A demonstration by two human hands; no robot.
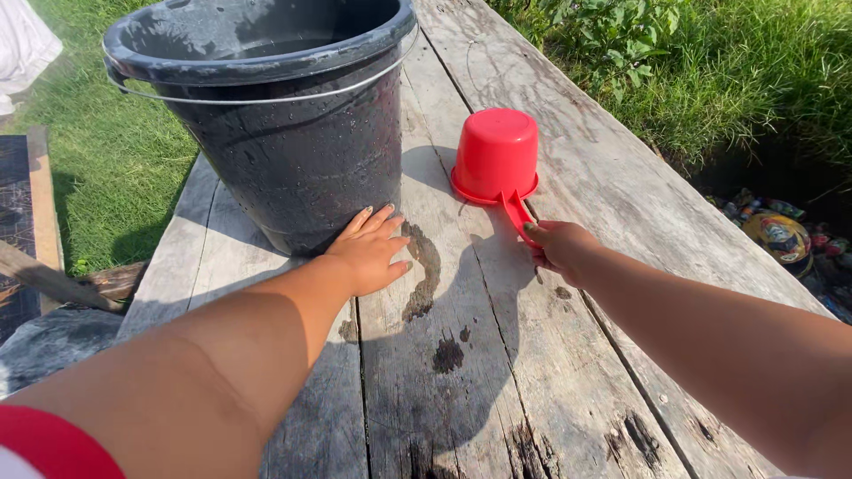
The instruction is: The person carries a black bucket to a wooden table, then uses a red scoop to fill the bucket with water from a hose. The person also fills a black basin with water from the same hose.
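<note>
Outdoors, weathered plank table (612, 195) (wet patches) | left hand (368, 253) spread flat | right hand (559, 248) pinching red dipper (495, 155) handle

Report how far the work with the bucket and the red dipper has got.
Done: the black bucket stands upright on the wooden platform, its wall wet, with damp patches on the boards beside it. In hand: the left hand rests flat at the bucket's base, and the right hand grips the handle of the red dipper. Left: the dipper lies mouth down on the boards, not yet lifted or turned over.
</note>
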